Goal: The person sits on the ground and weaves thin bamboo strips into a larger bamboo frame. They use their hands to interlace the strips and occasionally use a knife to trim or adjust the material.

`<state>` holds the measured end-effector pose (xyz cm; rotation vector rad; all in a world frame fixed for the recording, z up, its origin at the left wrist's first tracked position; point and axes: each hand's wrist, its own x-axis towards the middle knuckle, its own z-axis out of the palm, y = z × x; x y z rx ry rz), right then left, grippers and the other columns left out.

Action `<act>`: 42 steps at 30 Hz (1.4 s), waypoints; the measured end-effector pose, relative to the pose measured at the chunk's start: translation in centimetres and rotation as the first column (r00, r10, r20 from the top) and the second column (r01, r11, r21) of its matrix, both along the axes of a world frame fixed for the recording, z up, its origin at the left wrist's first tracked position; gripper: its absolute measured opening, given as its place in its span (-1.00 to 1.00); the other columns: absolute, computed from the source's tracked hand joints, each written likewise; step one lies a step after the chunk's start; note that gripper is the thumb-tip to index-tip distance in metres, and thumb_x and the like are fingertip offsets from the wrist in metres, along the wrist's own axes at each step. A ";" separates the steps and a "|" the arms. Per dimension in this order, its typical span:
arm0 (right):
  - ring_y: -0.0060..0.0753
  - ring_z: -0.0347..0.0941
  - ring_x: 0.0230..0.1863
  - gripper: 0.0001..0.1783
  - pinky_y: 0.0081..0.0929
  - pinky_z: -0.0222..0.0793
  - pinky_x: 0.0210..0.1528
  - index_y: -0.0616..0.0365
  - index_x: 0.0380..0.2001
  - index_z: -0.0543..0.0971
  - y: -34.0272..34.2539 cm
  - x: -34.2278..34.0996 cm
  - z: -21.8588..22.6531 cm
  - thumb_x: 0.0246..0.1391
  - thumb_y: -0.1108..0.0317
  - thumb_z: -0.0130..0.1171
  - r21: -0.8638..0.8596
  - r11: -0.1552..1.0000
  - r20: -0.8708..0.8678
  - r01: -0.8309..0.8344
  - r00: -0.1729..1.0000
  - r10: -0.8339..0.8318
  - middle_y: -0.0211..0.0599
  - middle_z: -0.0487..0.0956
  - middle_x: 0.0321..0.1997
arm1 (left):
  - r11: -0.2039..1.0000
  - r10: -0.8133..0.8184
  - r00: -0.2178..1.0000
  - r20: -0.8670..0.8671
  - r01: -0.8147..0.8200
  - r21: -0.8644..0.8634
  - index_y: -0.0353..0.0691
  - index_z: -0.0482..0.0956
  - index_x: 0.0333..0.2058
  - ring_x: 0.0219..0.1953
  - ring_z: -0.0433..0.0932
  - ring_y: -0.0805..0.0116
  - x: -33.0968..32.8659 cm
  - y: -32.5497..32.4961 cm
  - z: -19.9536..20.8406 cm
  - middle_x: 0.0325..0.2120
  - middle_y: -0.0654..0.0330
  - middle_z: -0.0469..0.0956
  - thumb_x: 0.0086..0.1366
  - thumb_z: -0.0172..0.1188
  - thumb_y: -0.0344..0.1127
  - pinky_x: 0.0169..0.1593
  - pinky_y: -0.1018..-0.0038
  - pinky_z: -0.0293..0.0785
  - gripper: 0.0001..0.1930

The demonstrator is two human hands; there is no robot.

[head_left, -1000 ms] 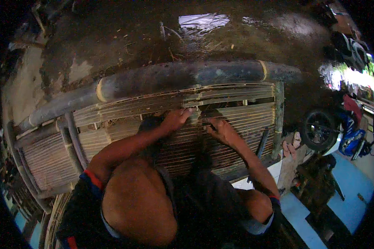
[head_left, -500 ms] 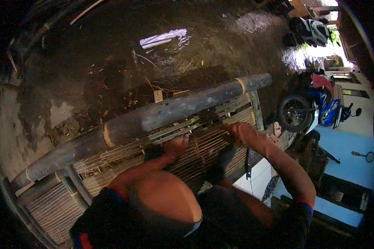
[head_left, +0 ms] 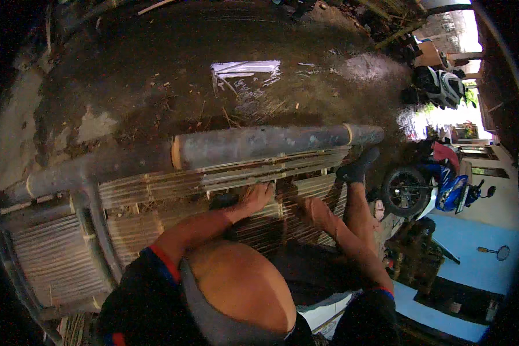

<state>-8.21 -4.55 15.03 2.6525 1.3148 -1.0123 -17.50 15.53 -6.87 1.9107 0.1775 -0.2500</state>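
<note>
My left hand (head_left: 256, 199) lies on a bamboo slat panel (head_left: 127, 229), its fingertips apart and touching the lower edge of several pale strips (head_left: 236, 176). Just to its right, my right hand (head_left: 318, 213) is low over the slats with its fingers curled in. Whatever it may hold is lost in shadow and blur. A thick dark bamboo pole (head_left: 259, 144) with pale bands runs along the panel's far side. My bent bare knee (head_left: 242, 282) is below my left hand. A dark-covered foot (head_left: 357, 166) rests at the panel's right end, by the pole.
Bamboo crosspieces (head_left: 92, 230) join the frame at left. Beyond the pole, dark ground (head_left: 173, 75) has a whitish sheet (head_left: 245, 69) lying on it. At right stand a blue motorbike (head_left: 452, 187), a white one (head_left: 438, 86) farther off, and a light-blue wall (head_left: 473, 242).
My right hand has moved left and down, closer to my left hand. The foot at the panel's right end has come into sight. The whole view has turned slightly.
</note>
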 end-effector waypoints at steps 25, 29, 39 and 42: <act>-0.40 0.36 -0.65 -0.64 -0.31 0.27 -0.63 0.16 -0.54 0.44 8.1 2.2 -15.2 0.25 0.14 -0.03 -0.297 0.669 -0.599 0.682 0.413 -0.686 -0.30 0.44 -0.64 | 0.981 -0.145 0.950 -0.275 0.102 -0.164 -0.33 0.32 0.18 0.08 0.40 0.02 2.7 2.7 5.5 0.00 -0.17 0.43 0.36 -0.38 0.40 0.16 0.15 0.25 -0.14; -0.42 0.33 -0.63 -0.63 -0.33 0.26 -0.57 0.13 -0.56 0.39 9.0 3.1 -16.1 0.29 0.17 -0.10 -0.308 0.727 -0.652 0.614 0.420 -0.631 -0.31 0.41 -0.65 | 0.926 -0.171 0.973 -0.154 0.105 -0.363 -0.25 0.23 0.26 0.24 0.26 0.12 3.1 4.3 3.3 0.25 0.01 0.28 0.40 -0.17 0.27 0.33 0.21 0.14 -0.27; -0.40 0.27 -0.66 -0.61 -0.23 0.24 -0.59 0.12 -0.56 0.38 9.7 2.7 -15.0 0.30 0.13 -0.08 -0.531 0.313 -0.631 0.787 -0.121 -0.766 -0.41 0.33 -0.67 | 0.870 -0.209 0.962 -0.174 0.101 -0.482 -0.24 0.42 0.07 0.07 0.40 0.22 4.4 4.7 6.4 0.03 0.03 0.44 0.43 -0.18 0.24 0.19 0.28 0.31 -0.37; -0.36 0.34 -0.64 -0.68 -0.23 0.32 -0.60 0.06 -0.45 0.43 11.1 3.2 -15.9 0.29 0.11 -0.09 -0.423 0.704 -0.678 0.571 0.317 -0.663 -0.39 0.40 -0.62 | 0.906 -0.145 0.989 -0.032 0.119 -0.407 -0.26 0.40 0.10 0.08 0.40 0.18 3.5 5.7 2.5 0.07 0.00 0.43 0.44 -0.15 0.18 0.20 0.26 0.32 -0.40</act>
